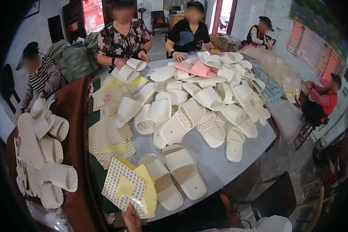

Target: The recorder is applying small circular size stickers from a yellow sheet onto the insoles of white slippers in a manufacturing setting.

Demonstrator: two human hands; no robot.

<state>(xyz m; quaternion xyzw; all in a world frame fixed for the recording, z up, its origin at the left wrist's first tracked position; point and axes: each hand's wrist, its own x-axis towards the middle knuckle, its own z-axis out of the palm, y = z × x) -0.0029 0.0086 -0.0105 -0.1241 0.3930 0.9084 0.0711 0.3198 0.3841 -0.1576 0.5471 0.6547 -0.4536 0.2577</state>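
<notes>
"What do we have, starting on the left?"

"A pile of slippers (31,143) on the brown cloth (78,127), well apart from our hand. Then the loose sheets (108,133), lying flat and overlapping on the table (253,147)."

"And our grip?"

"Our left hand (131,220) is pinching the held sheets (123,183) by their lower edge — thumb in front, it seems, the other fingers mostly hidden. The paper fans up and away from the hand, patterned white face toward us."

"Which way do the slippers lie from there?"

"To the right and a little farther off. The near slipper (166,187) sits just beside the paper (yellow overlaps its edge in this view; we cannot tell whether they touch), and the far slipper (185,172) is right next to it. Both rest sole-down, long axes roughly parallel, slanting from upper left to lower right, heels our way."

"So the left hand is nearer?"

"Of what we can see, yes — our right hand is out of view, so we cannot tell how its fingers stand. Beyond, the big heap (183,125) spreads across the table, and a dark chair (274,195) stands off to the right."
</notes>
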